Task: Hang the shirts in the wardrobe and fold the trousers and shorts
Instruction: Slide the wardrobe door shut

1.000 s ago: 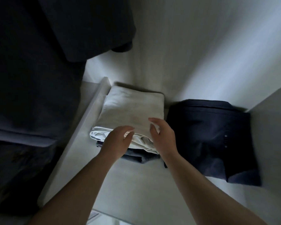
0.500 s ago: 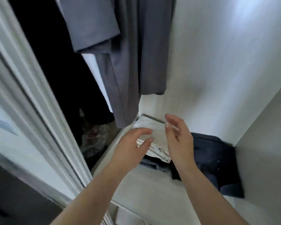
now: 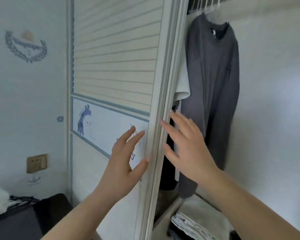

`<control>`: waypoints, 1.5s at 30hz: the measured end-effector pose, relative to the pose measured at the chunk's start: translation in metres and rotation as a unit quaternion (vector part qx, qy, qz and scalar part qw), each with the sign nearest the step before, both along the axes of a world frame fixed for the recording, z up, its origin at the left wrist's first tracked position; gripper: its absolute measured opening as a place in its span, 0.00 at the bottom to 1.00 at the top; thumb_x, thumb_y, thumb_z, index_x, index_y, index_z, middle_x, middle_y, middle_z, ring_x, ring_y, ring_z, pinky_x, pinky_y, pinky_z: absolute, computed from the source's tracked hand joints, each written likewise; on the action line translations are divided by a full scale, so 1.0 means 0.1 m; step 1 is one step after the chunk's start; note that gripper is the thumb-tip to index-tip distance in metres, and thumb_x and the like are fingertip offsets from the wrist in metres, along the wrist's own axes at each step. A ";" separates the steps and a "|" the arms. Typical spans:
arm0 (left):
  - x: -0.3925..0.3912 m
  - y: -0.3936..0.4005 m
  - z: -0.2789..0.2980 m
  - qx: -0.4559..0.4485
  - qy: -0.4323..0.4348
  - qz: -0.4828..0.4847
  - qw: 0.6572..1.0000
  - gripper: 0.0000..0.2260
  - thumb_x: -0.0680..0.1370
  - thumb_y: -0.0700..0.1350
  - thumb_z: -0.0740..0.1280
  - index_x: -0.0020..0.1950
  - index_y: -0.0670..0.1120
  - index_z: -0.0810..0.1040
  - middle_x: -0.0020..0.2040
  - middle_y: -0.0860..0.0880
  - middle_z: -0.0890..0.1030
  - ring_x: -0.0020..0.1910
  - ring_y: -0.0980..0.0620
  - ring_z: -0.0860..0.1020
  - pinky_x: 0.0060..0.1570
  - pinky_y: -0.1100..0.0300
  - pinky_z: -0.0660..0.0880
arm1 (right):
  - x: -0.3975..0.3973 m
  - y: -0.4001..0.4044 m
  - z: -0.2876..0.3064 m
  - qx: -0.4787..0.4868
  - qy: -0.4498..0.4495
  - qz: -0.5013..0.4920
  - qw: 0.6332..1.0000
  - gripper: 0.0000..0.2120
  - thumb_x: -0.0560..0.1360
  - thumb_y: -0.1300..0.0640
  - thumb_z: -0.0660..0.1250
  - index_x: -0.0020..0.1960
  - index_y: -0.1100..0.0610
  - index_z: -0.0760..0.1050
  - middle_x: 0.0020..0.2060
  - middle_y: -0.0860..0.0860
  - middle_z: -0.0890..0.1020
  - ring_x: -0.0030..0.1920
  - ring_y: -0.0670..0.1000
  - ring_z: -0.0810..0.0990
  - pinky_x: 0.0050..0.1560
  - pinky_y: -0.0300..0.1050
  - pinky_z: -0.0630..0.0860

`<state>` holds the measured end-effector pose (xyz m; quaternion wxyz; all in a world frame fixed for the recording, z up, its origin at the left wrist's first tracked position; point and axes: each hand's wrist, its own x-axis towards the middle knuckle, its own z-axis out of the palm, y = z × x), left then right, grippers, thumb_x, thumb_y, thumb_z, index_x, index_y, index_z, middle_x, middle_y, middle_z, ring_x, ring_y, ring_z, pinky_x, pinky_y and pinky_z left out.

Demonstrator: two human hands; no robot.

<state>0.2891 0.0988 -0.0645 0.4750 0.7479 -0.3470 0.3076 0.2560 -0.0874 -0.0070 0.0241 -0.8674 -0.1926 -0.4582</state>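
Left hand point(image 3: 126, 158): fingers straight and spread, holding nothing, raised at the face of the sliding wardrobe door point(image 3: 114, 66); thumb tip appears to meet the door's edge frame, though contact cannot be confirmed. Right hand point(image 3: 185, 144): likewise spread and empty, fingertips at the inner side of the same edge, just in front of the hanging clothes.

Progress, judged from present state: a grey long-sleeved shirt point(image 3: 213, 94) hangs on a hanger from the rail inside the wardrobe, with a white garment point(image 3: 182, 84) partly visible behind it. A folded pale item point(image 3: 196, 220) lies on top of a stack on the wardrobe shelf below, something darker beneath it. Hanging and folding therefore appear largely done. Both hands flank the door edge, which suggests closing the door; whether further garments remain outside cannot be told
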 end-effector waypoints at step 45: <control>-0.22 -1.08 0.99 0.170 -0.152 0.036 0.973 0.40 0.68 0.77 0.40 0.74 0.61 0.29 0.75 0.51 0.28 0.74 0.54 0.28 0.73 0.45 0.35 | -0.93 -0.76 1.31 -0.300 -0.069 -0.248 0.919 0.23 0.75 0.42 0.54 0.62 0.53 0.74 0.75 0.58 0.61 0.76 0.58 0.54 0.68 0.72 0.56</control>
